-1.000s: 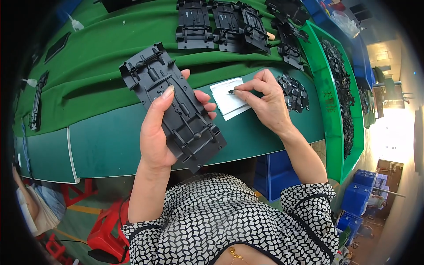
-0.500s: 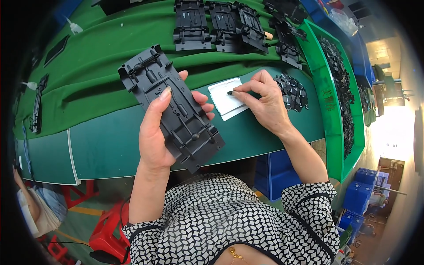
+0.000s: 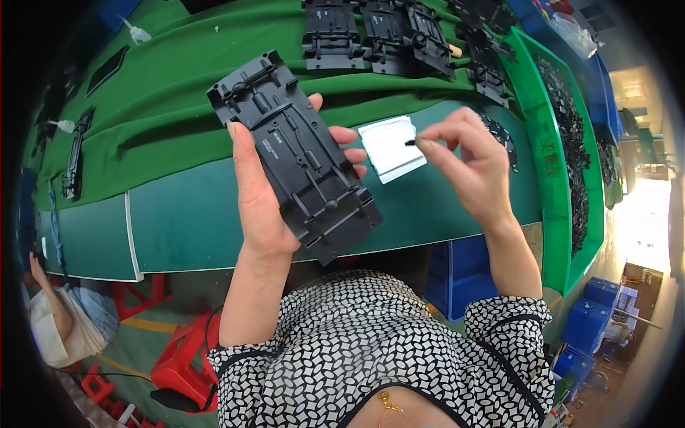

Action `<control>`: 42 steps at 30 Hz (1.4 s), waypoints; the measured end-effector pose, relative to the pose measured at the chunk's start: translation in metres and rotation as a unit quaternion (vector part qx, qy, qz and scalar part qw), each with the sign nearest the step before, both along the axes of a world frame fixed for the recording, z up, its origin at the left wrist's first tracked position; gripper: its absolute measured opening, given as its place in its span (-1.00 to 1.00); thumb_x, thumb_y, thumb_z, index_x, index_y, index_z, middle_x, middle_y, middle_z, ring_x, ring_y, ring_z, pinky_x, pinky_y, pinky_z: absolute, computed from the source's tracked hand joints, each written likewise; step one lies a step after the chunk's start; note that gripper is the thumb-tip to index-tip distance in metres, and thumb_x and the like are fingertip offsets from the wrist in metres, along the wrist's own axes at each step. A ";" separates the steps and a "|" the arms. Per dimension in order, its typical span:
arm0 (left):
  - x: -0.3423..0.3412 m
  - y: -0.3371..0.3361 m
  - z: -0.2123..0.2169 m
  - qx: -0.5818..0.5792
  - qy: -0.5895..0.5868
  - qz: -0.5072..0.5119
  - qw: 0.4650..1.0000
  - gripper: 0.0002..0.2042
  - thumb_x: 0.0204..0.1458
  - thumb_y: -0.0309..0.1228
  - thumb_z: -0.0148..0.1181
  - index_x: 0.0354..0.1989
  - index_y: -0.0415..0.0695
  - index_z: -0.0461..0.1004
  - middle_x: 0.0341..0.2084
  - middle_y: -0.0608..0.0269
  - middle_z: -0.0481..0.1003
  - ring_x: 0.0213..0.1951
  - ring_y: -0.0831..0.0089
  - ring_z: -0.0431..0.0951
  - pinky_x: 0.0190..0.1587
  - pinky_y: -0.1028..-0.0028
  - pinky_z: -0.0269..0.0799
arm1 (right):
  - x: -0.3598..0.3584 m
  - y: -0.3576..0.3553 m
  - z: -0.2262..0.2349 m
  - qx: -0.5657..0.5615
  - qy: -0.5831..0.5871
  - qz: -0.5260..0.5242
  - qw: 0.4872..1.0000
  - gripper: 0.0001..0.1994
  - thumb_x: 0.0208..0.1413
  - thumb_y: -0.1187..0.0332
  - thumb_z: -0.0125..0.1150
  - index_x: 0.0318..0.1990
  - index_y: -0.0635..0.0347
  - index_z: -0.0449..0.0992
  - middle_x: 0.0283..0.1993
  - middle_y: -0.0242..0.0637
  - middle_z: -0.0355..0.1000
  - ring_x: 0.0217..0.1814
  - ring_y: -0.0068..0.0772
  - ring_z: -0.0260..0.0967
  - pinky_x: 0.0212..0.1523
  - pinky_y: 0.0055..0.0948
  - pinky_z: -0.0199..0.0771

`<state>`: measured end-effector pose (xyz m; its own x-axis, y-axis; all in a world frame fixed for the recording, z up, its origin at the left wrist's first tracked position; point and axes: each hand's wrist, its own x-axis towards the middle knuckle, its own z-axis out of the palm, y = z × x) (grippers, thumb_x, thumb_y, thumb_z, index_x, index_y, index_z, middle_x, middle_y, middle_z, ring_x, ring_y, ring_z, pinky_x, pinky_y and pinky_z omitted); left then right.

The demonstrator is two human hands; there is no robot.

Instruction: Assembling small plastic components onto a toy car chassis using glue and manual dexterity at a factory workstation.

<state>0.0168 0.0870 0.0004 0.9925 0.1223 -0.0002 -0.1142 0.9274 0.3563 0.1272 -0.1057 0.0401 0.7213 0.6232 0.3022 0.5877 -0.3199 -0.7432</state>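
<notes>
Two bare hands are over the green table (image 3: 193,228). The left hand (image 3: 262,207) is part-open around a black chassis (image 3: 300,160), its thumb along the near left edge and its fingertips showing past the opposite edge. The chassis lies aslant across those fingers, ribbed face up, its top end beyond the thumb tip and its lower end past the heel of the hand.

The right hand (image 3: 479,171) has its thumb and forefinger closed in a pinch on a small black part (image 3: 410,143), which pokes out to the left of the fingertips. Behind the part, as seen from above, is a white pad (image 3: 389,150), mostly left of the pinching fingers; whether the two touch, I cannot tell. Partly hidden by the right hand, just beyond its knuckles, is a pile of small black pieces (image 3: 508,143). Farther right of those fingers stands a green bin (image 3: 556,221) with many black pieces inside. Ahead of both hands, well apart from the fingers, more chassis (image 3: 332,36) lie on a green cloth (image 3: 171,135).
</notes>
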 end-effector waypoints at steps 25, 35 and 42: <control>-0.001 -0.008 -0.002 0.099 -0.089 0.040 0.990 0.02 -0.13 0.48 -0.39 0.25 -0.25 0.05 -0.18 -0.04 0.41 -0.14 0.18 0.48 -0.08 0.17 0.46 | -0.046 0.001 -0.008 0.012 -0.470 0.184 0.863 -0.86 -0.33 0.59 0.33 -0.55 0.17 0.51 -0.45 -0.50 0.21 -0.46 -0.55 0.21 -0.38 -0.46 0.12; -0.001 -0.006 -0.005 0.091 -0.105 0.026 0.990 0.03 -0.14 0.49 -0.36 0.25 -0.25 0.05 -0.18 -0.06 0.42 -0.14 0.16 0.48 -0.08 0.16 0.46 | -0.046 0.002 -0.009 0.006 -0.461 0.199 0.865 -0.88 -0.33 0.56 0.31 -0.53 0.20 0.52 -0.47 -0.50 0.23 -0.46 -0.57 0.22 -0.37 -0.47 0.11; -0.001 -0.006 -0.006 0.112 -0.111 0.026 0.987 0.03 -0.14 0.49 -0.38 0.25 -0.26 0.04 -0.18 -0.06 0.42 -0.14 0.16 0.48 -0.08 0.18 0.47 | -0.047 0.001 -0.007 -0.001 -0.465 0.207 0.861 -0.86 -0.32 0.54 0.29 -0.49 0.25 0.53 -0.46 -0.50 0.26 -0.45 -0.57 0.24 -0.37 -0.48 0.11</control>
